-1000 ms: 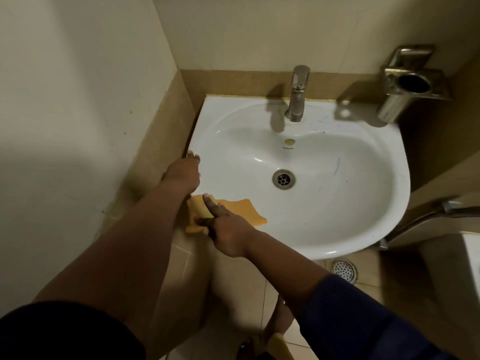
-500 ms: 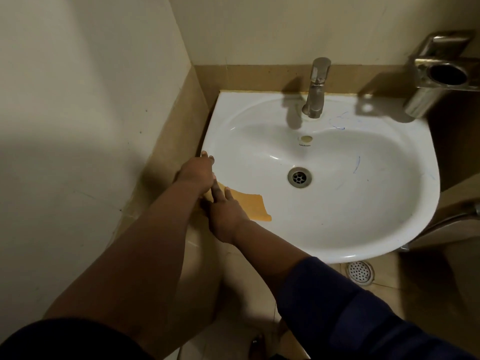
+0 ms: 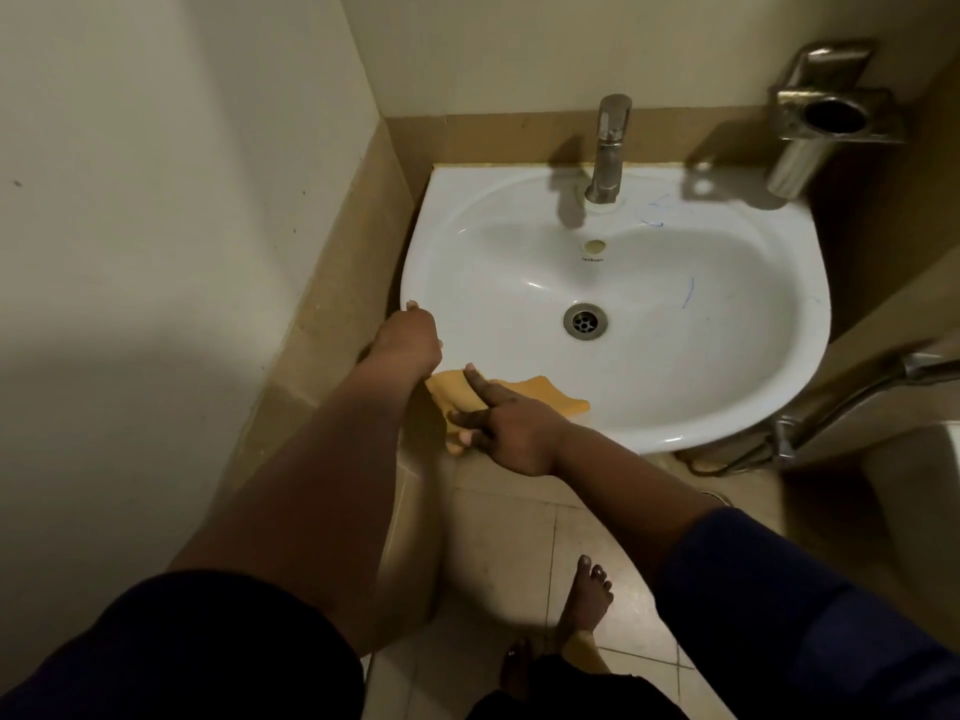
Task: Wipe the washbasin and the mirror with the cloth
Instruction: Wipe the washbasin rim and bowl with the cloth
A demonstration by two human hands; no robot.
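Note:
The white washbasin (image 3: 727, 356) is fixed in the corner, with faint blue marks (image 3: 688, 292) on its bowl. An orange cloth (image 3: 545, 392) is draped over the front-left rim. My right hand (image 3: 511, 428) holds it there, with one finger stretched along the top and the others wrapped with the cloth over the rim's edge. My left hand (image 3: 405, 343) grips the left rim just above, touching the cloth's near corner. No mirror is in view.
A steel tap (image 3: 608, 148) stands at the back of the basin and a drain (image 3: 585, 320) sits in the bowl. A metal holder (image 3: 826, 122) hangs on the right wall. A spray hose (image 3: 857, 397) runs below right. My bare foot (image 3: 584, 605) is on the tiled floor.
My right hand slid the cloth up against my left hand, then back down along the front-left rim. The left hand stayed on the rim.

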